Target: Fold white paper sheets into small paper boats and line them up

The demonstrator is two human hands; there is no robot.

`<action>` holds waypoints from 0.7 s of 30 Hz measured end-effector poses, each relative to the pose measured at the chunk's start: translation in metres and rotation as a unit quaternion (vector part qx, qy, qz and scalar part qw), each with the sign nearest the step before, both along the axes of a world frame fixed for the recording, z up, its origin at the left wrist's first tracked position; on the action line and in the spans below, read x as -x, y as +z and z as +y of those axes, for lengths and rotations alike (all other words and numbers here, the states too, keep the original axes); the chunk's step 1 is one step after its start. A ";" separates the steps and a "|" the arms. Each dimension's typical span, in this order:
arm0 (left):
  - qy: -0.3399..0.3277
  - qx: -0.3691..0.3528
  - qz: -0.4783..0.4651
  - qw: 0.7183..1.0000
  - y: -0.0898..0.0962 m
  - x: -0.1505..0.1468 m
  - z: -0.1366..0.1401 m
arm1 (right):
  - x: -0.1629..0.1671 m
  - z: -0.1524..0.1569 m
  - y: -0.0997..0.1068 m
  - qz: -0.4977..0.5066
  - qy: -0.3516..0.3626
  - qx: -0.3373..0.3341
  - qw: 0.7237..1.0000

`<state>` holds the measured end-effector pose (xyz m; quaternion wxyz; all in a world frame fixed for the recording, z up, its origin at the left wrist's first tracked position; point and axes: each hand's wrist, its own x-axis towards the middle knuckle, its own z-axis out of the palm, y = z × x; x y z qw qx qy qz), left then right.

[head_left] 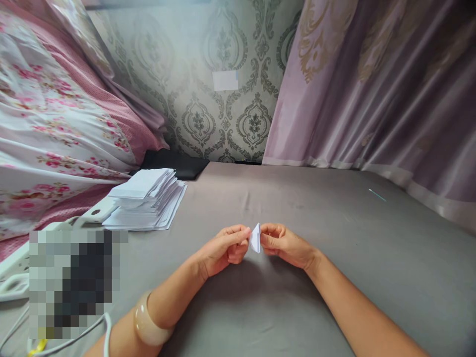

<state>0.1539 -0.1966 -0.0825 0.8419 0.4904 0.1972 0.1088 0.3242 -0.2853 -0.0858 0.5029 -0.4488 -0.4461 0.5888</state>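
A small piece of white folded paper (255,239) is held up between my two hands, above the grey cloth surface (282,198). Its shape is roughly triangular, with layered edges on the right side. My left hand (231,244) pinches its left corner between thumb and forefinger, the other fingers curled in. On the opposite side, the fingertips of my right hand (282,242) press together at the layered edge. A pale bangle (148,322) circles my left forearm.
At the left stands a stack of white paper (148,198), with a black flat item (189,166) behind it. White power strips (98,212) and a cable (107,332) lie nearby, beside a pixelated patch. A thin stick (377,195) lies far right. Curtains (316,109) hang at the right.
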 end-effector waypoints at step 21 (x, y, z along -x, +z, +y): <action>0.172 -0.200 -0.053 0.963 -0.005 -0.007 0.006 | 0.009 0.012 -0.010 -0.116 -0.215 -0.110 0.964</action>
